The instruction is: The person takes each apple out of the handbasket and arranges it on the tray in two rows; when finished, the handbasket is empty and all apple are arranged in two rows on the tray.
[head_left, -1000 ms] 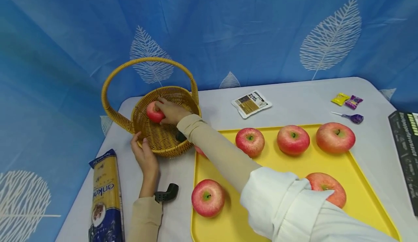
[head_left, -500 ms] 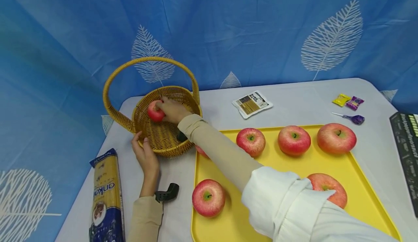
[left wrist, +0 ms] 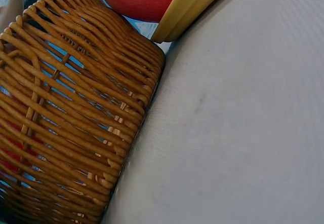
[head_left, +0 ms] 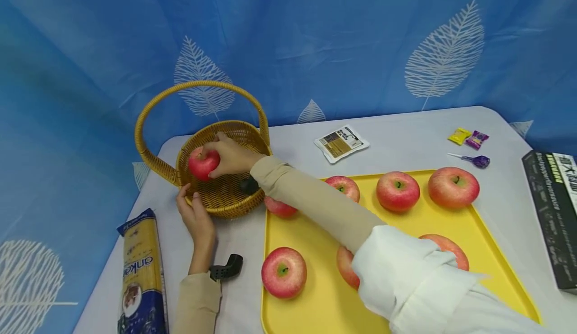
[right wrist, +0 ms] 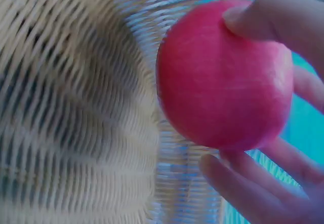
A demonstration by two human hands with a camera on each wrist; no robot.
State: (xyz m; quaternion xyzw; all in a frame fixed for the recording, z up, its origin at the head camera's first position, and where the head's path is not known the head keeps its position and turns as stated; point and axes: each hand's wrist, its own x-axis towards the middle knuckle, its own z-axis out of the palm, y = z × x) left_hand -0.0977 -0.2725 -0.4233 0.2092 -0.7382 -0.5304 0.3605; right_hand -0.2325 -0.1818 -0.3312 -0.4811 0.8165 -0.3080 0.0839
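My right hand (head_left: 232, 154) reaches into a round wicker basket (head_left: 234, 208) and holds a red apple (head_left: 197, 164) near its left inner wall. In the right wrist view the thumb (right wrist: 278, 19) lies across the top of this apple (right wrist: 217, 87), with the fingers around its far side and underneath. My left hand (head_left: 197, 219) grips the basket's near-left rim, close to the foot of the tall arched handle (head_left: 200, 84). The left wrist view shows the basket's woven outer wall (left wrist: 76, 112), with the fingers largely out of sight.
A yellow tray (head_left: 265, 234) bears several apples, one (head_left: 284, 273) at its left side; the right sleeve hides part of it. Around lie a blue-and-gold packet (head_left: 141, 274), a white pouch (head_left: 341, 143), a lollipop (head_left: 478, 161), two small candies (head_left: 460, 136) and a black box (head_left: 550, 219).
My right hand has shifted the apple slightly left and nearer inside the basket. The right forearm has moved, so another apple on the tray shows beside the sleeve. The left hand stays at the rim.
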